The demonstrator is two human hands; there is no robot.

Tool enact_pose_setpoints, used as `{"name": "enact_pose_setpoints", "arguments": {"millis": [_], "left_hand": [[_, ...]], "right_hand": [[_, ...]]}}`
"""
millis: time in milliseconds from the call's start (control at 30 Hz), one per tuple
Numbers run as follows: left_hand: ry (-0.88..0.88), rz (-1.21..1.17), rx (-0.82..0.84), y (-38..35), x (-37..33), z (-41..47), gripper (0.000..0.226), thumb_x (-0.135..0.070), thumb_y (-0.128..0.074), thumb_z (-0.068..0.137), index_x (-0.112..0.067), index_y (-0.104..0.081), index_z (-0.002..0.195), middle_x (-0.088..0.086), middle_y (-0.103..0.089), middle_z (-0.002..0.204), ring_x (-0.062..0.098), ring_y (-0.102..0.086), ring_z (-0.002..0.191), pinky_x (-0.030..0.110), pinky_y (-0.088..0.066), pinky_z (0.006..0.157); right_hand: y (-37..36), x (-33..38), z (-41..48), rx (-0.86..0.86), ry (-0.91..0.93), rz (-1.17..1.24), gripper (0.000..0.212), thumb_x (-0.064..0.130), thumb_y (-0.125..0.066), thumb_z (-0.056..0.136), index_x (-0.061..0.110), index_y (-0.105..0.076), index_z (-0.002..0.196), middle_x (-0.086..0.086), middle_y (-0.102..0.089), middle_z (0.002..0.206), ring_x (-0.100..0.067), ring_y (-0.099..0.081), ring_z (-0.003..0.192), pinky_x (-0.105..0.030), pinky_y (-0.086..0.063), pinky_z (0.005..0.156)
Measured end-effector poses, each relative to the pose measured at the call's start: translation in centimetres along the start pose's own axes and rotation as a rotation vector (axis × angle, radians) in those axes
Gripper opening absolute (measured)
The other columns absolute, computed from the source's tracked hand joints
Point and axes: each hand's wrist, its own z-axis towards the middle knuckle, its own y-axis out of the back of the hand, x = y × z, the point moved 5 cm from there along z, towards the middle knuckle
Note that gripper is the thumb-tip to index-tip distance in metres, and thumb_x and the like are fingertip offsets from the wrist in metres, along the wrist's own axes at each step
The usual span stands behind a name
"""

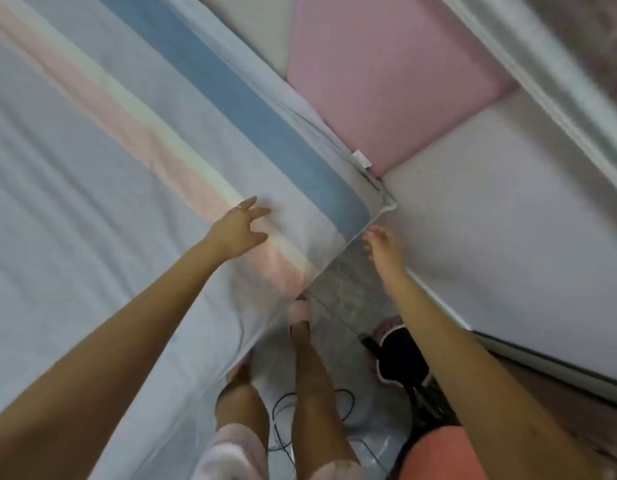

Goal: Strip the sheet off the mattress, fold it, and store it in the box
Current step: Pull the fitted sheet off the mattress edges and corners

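Observation:
A pale grey-blue sheet (102, 188) with pink, cream and blue stripes covers the mattress and hangs over its near edge. Its corner (376, 206) lies by the padded wall. My left hand (239, 225) hovers over or rests lightly on the sheet's pink and cream stripes, fingers spread. My right hand (381, 242) reaches toward the sheet's edge just below the corner, fingers loosely extended, holding nothing. No box is recognisable in view.
Pink padded panel (386, 81) and white padded panel (507, 216) line the wall beside the bed. Below are my legs, pink slippers (300, 311), a black cable (282, 414), a dark bag with pink trim (398, 355) and an orange item (438, 455) on the floor.

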Motion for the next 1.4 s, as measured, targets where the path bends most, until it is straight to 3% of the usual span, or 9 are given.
{"name": "enact_pose_setpoints", "arguments": {"millis": [267, 433, 700, 833, 933, 1033, 1167, 1300, 1400], "left_hand": [[0.39, 0.195, 0.061, -9.4, 0.4, 11.5, 0.152, -0.072, -0.076, 0.045, -0.031, 0.038, 0.136, 0.006, 0.045, 0.144, 0.031, 0.038, 0.134, 0.072, 0.012, 0.099], [0.403, 0.237, 0.007, -10.8, 1.5, 13.3, 0.158, -0.072, -0.078, 0.04, -0.03, 0.043, 0.133, 0.008, 0.046, 0.144, 0.032, 0.039, 0.133, 0.071, 0.012, 0.099], [0.413, 0.24, 0.004, -10.8, 1.1, 13.2, 0.16, -0.072, -0.079, 0.037, -0.03, 0.04, 0.136, 0.007, 0.045, 0.144, 0.032, 0.039, 0.134, 0.071, 0.013, 0.099], [0.404, 0.21, 0.048, -10.3, 0.6, 12.4, 0.152, -0.068, -0.079, 0.045, -0.031, 0.034, 0.14, 0.005, 0.043, 0.146, 0.031, 0.037, 0.135, 0.071, 0.013, 0.1], [0.36, -0.106, -0.018, -8.2, -0.7, 10.8, 0.102, -0.056, -0.069, 0.075, -0.029, -0.005, 0.15, 0.006, 0.011, 0.158, 0.021, 0.004, 0.146, 0.062, 0.0, 0.111], [0.24, -0.886, -0.199, -5.3, -4.4, 6.9, 0.027, -0.036, -0.048, 0.097, -0.023, -0.052, 0.121, 0.0, -0.05, 0.131, 0.001, -0.05, 0.113, 0.043, -0.034, 0.108], [0.105, -1.044, -0.221, -2.7, -9.4, 1.0, 0.046, -0.035, -0.053, 0.094, -0.024, -0.038, 0.136, -0.005, -0.044, 0.133, 0.008, -0.05, 0.114, 0.024, -0.046, 0.091], [0.13, -0.708, -0.199, -1.5, -11.6, -1.9, 0.1, -0.036, -0.079, 0.073, -0.023, -0.015, 0.148, 0.002, -0.019, 0.153, 0.017, -0.027, 0.136, 0.026, -0.029, 0.106], [0.232, -0.578, -0.332, -0.3, -10.7, -4.0, 0.079, -0.012, -0.072, 0.076, -0.015, -0.031, 0.143, 0.01, -0.042, 0.14, 0.024, -0.047, 0.124, 0.03, -0.041, 0.099]], "right_hand": [[0.1, -2.9, 15.4, -0.066, -0.328, 0.342, 0.031, 0.034, -0.059, 0.088, 0.014, -0.064, 0.11, -0.012, -0.065, 0.116, -0.027, -0.064, 0.096, -0.036, -0.051, 0.08], [-0.4, -3.7, 19.4, -0.065, -0.394, 0.443, 0.036, 0.047, -0.054, 0.09, 0.019, -0.058, 0.113, -0.001, -0.06, 0.102, -0.017, -0.053, 0.08, -0.024, -0.044, 0.063], [1.0, -5.2, 17.6, -0.317, -0.402, 0.511, 0.037, 0.022, -0.058, 0.09, 0.002, -0.058, 0.122, -0.009, -0.061, 0.119, -0.026, -0.061, 0.1, -0.035, -0.052, 0.087], [1.4, -1.6, 12.4, -0.187, -0.269, 0.741, 0.03, 0.003, -0.048, 0.092, 0.006, -0.056, 0.12, -0.009, -0.064, 0.103, -0.022, -0.063, 0.079, -0.024, -0.054, 0.055], [2.0, 2.7, 6.9, -0.116, 0.105, 0.476, 0.036, -0.005, -0.044, 0.092, 0.013, -0.052, 0.122, 0.006, -0.061, 0.105, -0.003, -0.062, 0.089, -0.011, -0.049, 0.068], [0.3, 4.2, 1.6, 0.092, 0.434, -0.044, 0.043, 0.003, -0.044, 0.096, 0.013, -0.046, 0.137, 0.013, -0.055, 0.111, 0.008, -0.053, 0.089, 0.002, -0.038, 0.075], [-2.2, 5.9, -5.2, 0.166, 0.794, -0.509, 0.029, 0.004, -0.05, 0.082, -0.001, -0.067, 0.105, -0.014, -0.068, 0.087, -0.021, -0.06, 0.075, -0.024, -0.052, 0.071], [-4.3, 7.7, -9.5, 0.306, 0.832, -0.786, 0.025, 0.006, -0.051, 0.082, -0.006, -0.068, 0.096, -0.023, -0.069, 0.088, -0.036, -0.065, 0.085, -0.038, -0.046, 0.083], [-4.4, 9.4, -11.7, 0.397, 0.85, -0.898, 0.017, 0.004, -0.053, 0.085, 0.0, -0.067, 0.094, -0.019, -0.069, 0.089, -0.033, -0.063, 0.087, -0.036, -0.038, 0.09]]}}
